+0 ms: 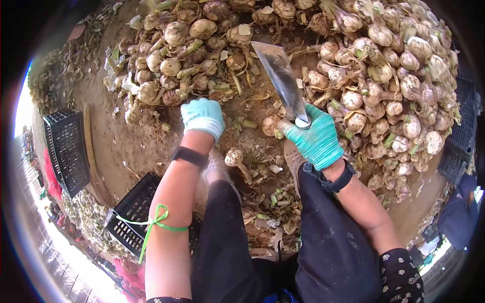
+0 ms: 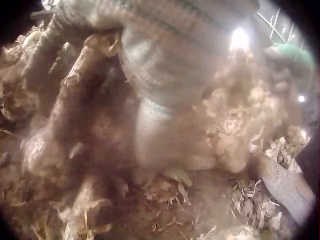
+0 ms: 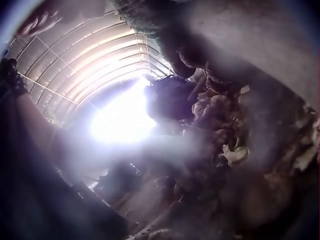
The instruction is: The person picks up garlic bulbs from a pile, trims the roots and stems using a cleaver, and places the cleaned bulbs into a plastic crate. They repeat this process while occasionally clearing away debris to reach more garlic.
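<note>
In the head view, the left hand (image 1: 203, 120), in a pale green glove, is at the near edge of the left garlic heap, knuckles up. Its thumb (image 2: 152, 127) and fingers stand apart around a dirty garlic stem (image 2: 70, 90) in the left wrist view; a firm grip does not show. The right hand (image 1: 316, 137), gloved in brighter green, grips a broad knife (image 1: 282, 78), blade pointing up and left. A garlic bulb (image 1: 271, 125) lies beside the right thumb, its stem at the glove; whether it is held is unclear. The right wrist view is mostly glare and blur.
A large garlic heap (image 1: 404, 91) rises at the right. One loose bulb (image 1: 234, 157) lies between the shoes, near trimmed stems and husks (image 1: 280, 202). Black crates (image 1: 66, 151) stand at the left, another (image 1: 132, 214) beside the left forearm, more at the far right.
</note>
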A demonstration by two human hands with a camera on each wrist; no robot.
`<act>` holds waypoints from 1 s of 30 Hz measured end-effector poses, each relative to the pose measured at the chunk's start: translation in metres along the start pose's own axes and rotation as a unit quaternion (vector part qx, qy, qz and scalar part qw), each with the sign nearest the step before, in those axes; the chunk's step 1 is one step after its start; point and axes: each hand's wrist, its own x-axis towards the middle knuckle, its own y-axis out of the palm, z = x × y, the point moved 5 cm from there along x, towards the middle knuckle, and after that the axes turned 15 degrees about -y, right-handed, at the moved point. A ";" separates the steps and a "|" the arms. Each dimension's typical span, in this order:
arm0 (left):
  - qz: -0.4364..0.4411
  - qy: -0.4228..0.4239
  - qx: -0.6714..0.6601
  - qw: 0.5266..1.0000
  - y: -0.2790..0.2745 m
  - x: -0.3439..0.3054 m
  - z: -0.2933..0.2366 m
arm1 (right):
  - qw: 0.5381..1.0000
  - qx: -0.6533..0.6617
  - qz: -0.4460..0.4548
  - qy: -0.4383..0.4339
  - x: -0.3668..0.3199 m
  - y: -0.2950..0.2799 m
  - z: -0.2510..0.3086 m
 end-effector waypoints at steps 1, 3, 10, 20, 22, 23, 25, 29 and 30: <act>-0.001 0.003 0.001 1.000 -0.002 0.004 -0.004 | 1.000 -0.011 0.006 0.003 0.000 -0.001 0.001; 0.047 0.050 0.016 0.998 0.001 0.009 -0.015 | 1.000 -0.004 -0.002 -0.003 -0.002 -0.002 0.000; 0.025 0.166 -0.590 0.789 -0.030 -0.053 0.025 | 0.999 -0.007 0.033 0.002 0.003 0.003 0.017; 0.312 0.200 -0.867 0.332 -0.011 -0.079 0.023 | 0.972 -0.089 0.082 -0.202 -0.009 0.023 0.043; 0.227 0.237 -0.792 0.514 0.012 -0.074 0.034 | 0.953 -0.144 0.091 -0.252 -0.009 0.023 0.047; 0.134 0.263 -0.679 0.673 0.031 -0.068 0.040 | 0.929 -0.198 0.098 -0.298 -0.011 0.024 0.052; 0.155 0.271 -0.624 0.717 0.071 -0.053 0.041 | 0.896 -0.235 0.067 -0.371 -0.012 0.024 0.066; 0.274 0.215 -0.854 0.386 0.011 -0.084 0.033 | 0.847 -0.315 0.119 -0.410 -0.013 0.034 0.077; 0.221 0.202 -0.844 0.445 0.009 -0.082 0.035 | 0.833 -0.319 0.110 -0.438 -0.015 0.035 0.081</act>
